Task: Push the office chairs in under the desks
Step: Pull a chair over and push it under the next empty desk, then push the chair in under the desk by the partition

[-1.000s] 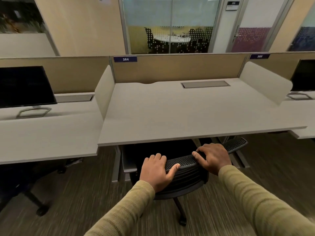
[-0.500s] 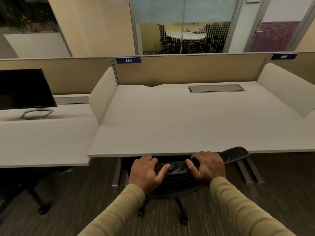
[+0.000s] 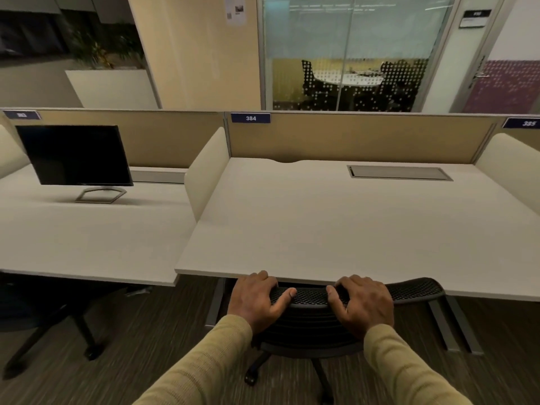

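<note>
A black mesh-backed office chair [image 3: 309, 325] stands at the front edge of the pale desk [image 3: 336, 229] labelled 384. Its seat is hidden under the desktop; the backrest top meets the desk edge. My left hand [image 3: 258, 299] grips the left part of the backrest top, thumb along the mesh. My right hand [image 3: 362, 304] grips the top edge further right, fingers curled over it. The chair's base and castors [image 3: 251, 378] show below on the carpet.
To the left is a second desk [image 3: 87, 244] with a dark monitor [image 3: 73, 156]; another dark chair's legs [image 3: 84, 340] show beneath it. Beige partitions [image 3: 350, 138] back the desks. Grey desk legs [image 3: 450, 325] stand right of the chair. Desk 385 begins at the far right.
The chair has rolled forward under desk 384, from well clear of the edge to backrest against it. Both hands kept their grip and moved forward with it; my view shifted right and closer.
</note>
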Motion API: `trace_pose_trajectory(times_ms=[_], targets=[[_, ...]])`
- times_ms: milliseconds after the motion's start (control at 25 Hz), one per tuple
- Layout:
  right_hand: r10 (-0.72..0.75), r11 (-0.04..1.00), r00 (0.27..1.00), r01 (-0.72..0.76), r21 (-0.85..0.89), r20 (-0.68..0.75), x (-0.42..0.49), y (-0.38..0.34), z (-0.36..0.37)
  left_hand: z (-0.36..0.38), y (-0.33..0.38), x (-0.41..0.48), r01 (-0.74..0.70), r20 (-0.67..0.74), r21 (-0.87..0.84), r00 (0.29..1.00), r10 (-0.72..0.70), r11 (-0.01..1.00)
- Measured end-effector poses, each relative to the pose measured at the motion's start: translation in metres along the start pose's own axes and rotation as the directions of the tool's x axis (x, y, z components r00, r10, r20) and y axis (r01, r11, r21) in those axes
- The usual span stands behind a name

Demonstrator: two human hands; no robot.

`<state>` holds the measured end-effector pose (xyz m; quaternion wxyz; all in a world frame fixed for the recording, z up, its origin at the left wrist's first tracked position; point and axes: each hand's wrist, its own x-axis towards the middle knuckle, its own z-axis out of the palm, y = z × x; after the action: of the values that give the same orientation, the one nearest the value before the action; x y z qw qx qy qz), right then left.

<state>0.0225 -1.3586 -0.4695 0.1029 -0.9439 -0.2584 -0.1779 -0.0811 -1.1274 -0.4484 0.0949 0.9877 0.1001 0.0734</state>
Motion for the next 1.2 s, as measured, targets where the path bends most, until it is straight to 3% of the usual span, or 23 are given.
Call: trace_pose_trajectory(times_ms=[160,280,360,520,720,960,1200], targets=[[0.045,0.999,0.995,-0.044,-0.018,0.084,0.002,-0.035,-0.006,-0.008,-0.015,-0.011,-0.047,0.005,-0.09,0.999,0.047,0.995],[0.052,0.998,0.993,-0.054,0.021,0.109,0.002,-0.107,-0.003,-0.011,-0.048,-0.037,-0.122,0.018,-0.155,0.992,0.126,0.98],[0.05,0.996,0.992,-0.058,0.061,0.119,0.0,-0.173,0.003,-0.014,-0.091,-0.064,-0.117,0.021,-0.108,0.993,0.119,0.987],[-0.01,0.998,0.975,-0.004,0.06,0.222,-0.006,-0.295,0.024,-0.025,-0.199,-0.116,0.043,0.085,0.002,0.995,-0.043,0.999],[-0.174,0.983,0.947,0.15,0.107,0.269,-0.012,-0.429,0.039,-0.053,-0.324,-0.18,0.237,0.054,0.069,0.969,-0.241,0.969],[-0.401,0.912,0.87,0.349,0.216,0.288,-0.016,-0.556,0.054,-0.077,-0.429,-0.251,0.47,-0.032,0.068,0.883,-0.469,0.88],[-0.595,0.799,0.743,0.506,0.324,0.307,-0.017,-0.675,0.089,-0.09,-0.513,-0.312,0.644,-0.102,0.034,0.763,-0.639,0.764]])
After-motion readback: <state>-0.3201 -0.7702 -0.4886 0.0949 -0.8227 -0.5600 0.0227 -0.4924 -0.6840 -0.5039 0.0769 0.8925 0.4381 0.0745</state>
